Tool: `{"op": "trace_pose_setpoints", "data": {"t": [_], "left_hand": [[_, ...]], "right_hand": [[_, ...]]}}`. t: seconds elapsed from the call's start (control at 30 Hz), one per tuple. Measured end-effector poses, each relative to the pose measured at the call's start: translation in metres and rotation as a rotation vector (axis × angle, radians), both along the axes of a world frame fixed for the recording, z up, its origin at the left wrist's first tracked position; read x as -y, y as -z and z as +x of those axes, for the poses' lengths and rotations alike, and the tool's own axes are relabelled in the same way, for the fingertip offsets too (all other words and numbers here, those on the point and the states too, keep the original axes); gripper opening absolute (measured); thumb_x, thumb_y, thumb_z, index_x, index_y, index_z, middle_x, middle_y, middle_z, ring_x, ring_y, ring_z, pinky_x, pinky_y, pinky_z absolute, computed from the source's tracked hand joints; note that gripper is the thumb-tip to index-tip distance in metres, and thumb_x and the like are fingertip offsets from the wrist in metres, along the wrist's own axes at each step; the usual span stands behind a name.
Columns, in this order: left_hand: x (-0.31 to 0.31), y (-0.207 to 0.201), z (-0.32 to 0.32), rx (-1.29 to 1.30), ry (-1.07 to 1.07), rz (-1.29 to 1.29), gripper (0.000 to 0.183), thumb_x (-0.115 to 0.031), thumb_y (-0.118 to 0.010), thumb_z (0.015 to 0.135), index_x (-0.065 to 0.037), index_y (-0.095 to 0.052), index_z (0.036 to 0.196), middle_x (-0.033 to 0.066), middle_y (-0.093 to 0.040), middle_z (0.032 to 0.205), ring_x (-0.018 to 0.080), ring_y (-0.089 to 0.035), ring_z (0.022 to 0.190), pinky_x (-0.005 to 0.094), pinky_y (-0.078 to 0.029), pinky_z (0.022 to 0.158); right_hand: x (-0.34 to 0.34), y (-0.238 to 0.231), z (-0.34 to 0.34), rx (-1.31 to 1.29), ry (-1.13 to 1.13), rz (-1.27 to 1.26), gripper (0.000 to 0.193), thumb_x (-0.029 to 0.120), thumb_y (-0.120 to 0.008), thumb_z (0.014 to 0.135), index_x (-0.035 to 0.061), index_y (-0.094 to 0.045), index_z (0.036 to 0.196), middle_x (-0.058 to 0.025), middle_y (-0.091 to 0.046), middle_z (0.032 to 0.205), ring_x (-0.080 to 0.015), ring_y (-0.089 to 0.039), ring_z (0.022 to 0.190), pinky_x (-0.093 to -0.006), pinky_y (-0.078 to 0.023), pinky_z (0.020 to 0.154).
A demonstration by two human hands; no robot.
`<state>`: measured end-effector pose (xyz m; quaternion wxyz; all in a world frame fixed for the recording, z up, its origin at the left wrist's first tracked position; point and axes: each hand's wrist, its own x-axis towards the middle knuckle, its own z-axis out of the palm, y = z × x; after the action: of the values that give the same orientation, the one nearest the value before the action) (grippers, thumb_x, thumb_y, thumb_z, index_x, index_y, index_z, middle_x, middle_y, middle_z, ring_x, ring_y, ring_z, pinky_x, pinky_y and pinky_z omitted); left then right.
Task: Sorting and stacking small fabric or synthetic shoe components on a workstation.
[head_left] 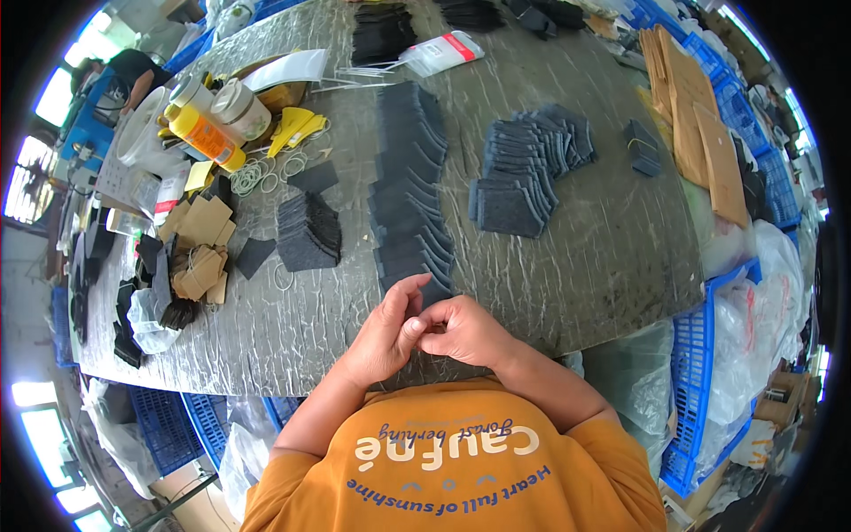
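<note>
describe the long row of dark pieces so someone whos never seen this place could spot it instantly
Find the big grey table, then the left hand and right hand at its near edge. The long row of dark pieces stretches away from the hands toward the far side. Unlike the shorter left stack and right stack, it is one long overlapping strip.

The left hand (379,341) and the right hand (468,330) are held together over the near edge of a big grey table (612,284), with their tips touching, and it cannot be seen whether anything small is pinched between them. Just past the hands, a long row of dark grey pieces (408,191) is laid out so that they overlap, with a fanned pile (514,204) set to its right and a smaller stack (307,238) to its left. Farther left, brown card pieces (206,222) and a yellow bottle (204,137) are placed.
</note>
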<state>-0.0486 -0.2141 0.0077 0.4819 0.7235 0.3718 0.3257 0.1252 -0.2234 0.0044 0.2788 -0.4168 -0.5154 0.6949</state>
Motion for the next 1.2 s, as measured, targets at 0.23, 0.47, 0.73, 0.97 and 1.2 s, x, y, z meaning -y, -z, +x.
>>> {"op": "trace_pose_setpoints", "data": {"t": [0.23,0.47,0.73,0.97,1.2], "left_hand": [[0.010,0.013,0.004,0.621,-0.032,-0.378,0.045,-0.037,-0.051,0.093,0.000,-0.051,0.118,0.0053,-0.050,0.105,0.0156,-0.046,0.101,0.0302,-0.035,0.093],[0.001,-0.005,-0.007,0.112,-0.059,0.073,0.018,-0.001,-0.069,0.070,-0.007,-0.067,0.087,0.0064,-0.058,0.098,0.0198,-0.052,0.092,0.0309,-0.042,0.079],[-0.002,0.006,-0.027,0.056,-0.464,-0.048,0.008,-0.001,-0.070,0.072,-0.004,-0.065,0.077,-0.0009,-0.061,0.069,0.0099,-0.053,0.063,0.0241,-0.042,0.058],[-0.031,0.021,-0.039,-0.126,-0.464,-0.493,0.003,-0.005,-0.066,0.079,-0.002,-0.064,0.080,-0.0023,-0.060,0.068,0.0038,-0.049,0.059,0.0193,-0.037,0.054],[-0.037,0.024,-0.029,-0.211,-0.468,-0.483,0.004,-0.005,-0.066,0.079,-0.001,-0.065,0.080,-0.0016,-0.060,0.068,0.0043,-0.051,0.061,0.0190,-0.038,0.056]], "right_hand": [[0.007,0.013,-0.004,-0.434,0.055,-0.340,0.007,0.002,-0.060,0.082,0.0022,-0.064,0.087,0.0012,-0.058,0.075,-0.0035,-0.048,0.060,-0.0195,-0.037,0.052],[0.012,0.037,-0.001,-0.599,0.108,-0.420,0.020,0.012,-0.041,0.087,0.0056,-0.058,0.097,-0.0033,-0.058,0.084,-0.0086,-0.055,0.071,-0.0233,-0.046,0.059],[-0.016,0.045,0.054,-1.243,0.546,-0.372,0.014,0.017,-0.037,0.087,0.0106,-0.049,0.086,-0.0027,-0.052,0.074,-0.0137,-0.048,0.062,-0.0304,-0.045,0.054],[0.004,0.026,0.056,0.173,0.507,0.304,0.022,0.006,-0.064,0.082,0.0044,-0.052,0.100,0.0043,-0.047,0.062,-0.0026,-0.042,0.056,-0.0218,-0.033,0.050],[0.016,0.041,0.058,0.311,0.480,0.428,0.008,0.005,-0.063,0.081,0.0018,-0.059,0.087,-0.0040,-0.047,0.057,-0.0104,-0.042,0.050,-0.0257,-0.035,0.048]]}}
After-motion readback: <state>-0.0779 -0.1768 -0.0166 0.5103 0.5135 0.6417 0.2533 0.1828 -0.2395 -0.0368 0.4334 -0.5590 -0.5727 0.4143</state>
